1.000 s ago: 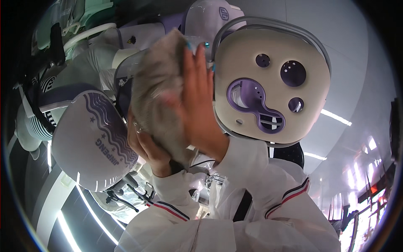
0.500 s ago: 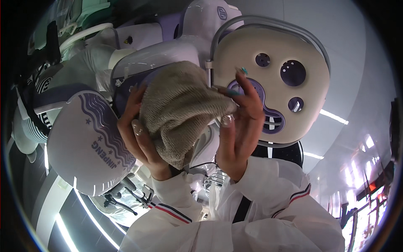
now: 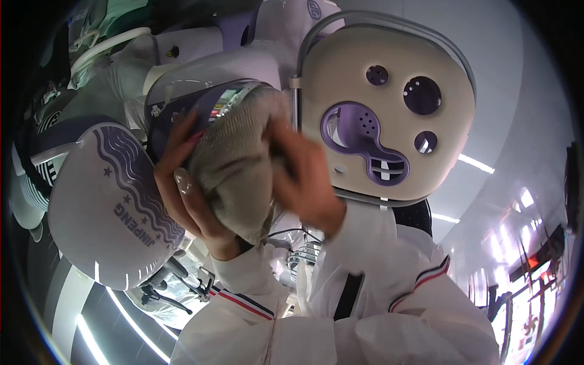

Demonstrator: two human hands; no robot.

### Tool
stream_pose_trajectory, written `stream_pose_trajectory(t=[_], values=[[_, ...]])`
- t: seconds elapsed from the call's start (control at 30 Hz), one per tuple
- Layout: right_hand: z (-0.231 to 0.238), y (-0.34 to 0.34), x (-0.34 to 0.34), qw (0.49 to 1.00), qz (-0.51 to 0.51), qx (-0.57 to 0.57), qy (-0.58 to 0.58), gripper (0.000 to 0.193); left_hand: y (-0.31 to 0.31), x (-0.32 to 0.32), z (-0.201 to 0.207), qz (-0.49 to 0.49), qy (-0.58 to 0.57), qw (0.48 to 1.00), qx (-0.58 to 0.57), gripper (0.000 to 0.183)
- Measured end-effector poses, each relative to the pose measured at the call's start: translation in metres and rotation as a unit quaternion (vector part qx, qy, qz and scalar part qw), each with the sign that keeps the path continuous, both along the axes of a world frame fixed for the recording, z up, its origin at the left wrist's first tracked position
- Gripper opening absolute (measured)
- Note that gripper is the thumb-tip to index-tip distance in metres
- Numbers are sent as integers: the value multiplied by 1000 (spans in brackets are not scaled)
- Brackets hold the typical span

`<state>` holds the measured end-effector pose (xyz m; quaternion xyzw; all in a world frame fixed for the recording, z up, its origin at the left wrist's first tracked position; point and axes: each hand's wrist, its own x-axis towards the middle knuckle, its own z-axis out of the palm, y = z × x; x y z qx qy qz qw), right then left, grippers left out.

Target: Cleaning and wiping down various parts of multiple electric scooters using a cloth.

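A ribbed grey-beige cloth (image 3: 234, 176) is bunched over a rounded, glossy thing in front of me. Past the cloth's upper edge shows a mirror-like surface (image 3: 226, 104) with bright reflections; the rest of it is covered. My left hand (image 3: 198, 201) cups the cloth-covered thing from the left, thumb and fingers curled around it. On the right side my right hand (image 3: 307, 179), blurred by motion, presses its bent fingers into the cloth. Its fingertips are partly hidden in the folds.
Close by on the right stands a beige padded panel (image 3: 340, 67) with purple-lined openings and a grey tube (image 3: 389, 23) around it. At left is a rounded white shell (image 3: 109, 213) with purple waves, above a handlebar with levers (image 3: 161, 298). White-and-purple vehicle bodywork (image 3: 243, 67) lies beyond.
My right hand has moved left and onto the cloth, from loosely lifting its corner with fingers spread. The cloth now sits lower, exposing the mirror-like surface. The view has shifted slightly.
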<state>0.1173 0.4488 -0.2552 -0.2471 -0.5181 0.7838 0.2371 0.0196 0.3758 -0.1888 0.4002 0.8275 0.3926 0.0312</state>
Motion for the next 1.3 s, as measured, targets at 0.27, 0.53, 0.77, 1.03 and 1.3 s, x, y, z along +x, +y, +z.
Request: stream_pose_trajectory(t=[0.27,0.53,0.77,1.03,1.3], values=[[28,-35,47,990,120,-71,5,48,17,22,4,146,-73,985,61,44],[-24,-15,-5,992,-91,14,-82,34,8,8,14,46,65,994,-73,48],[41,-6,25,998,34,-31,47,34,12,20,4,133,15,990,-39,51],[-16,-19,7,992,-8,7,-122,36,9,14,11,65,61,993,-78,54],[19,-43,112,955,293,7,-37,41,-7,72,11,-243,229,931,-147,67]])
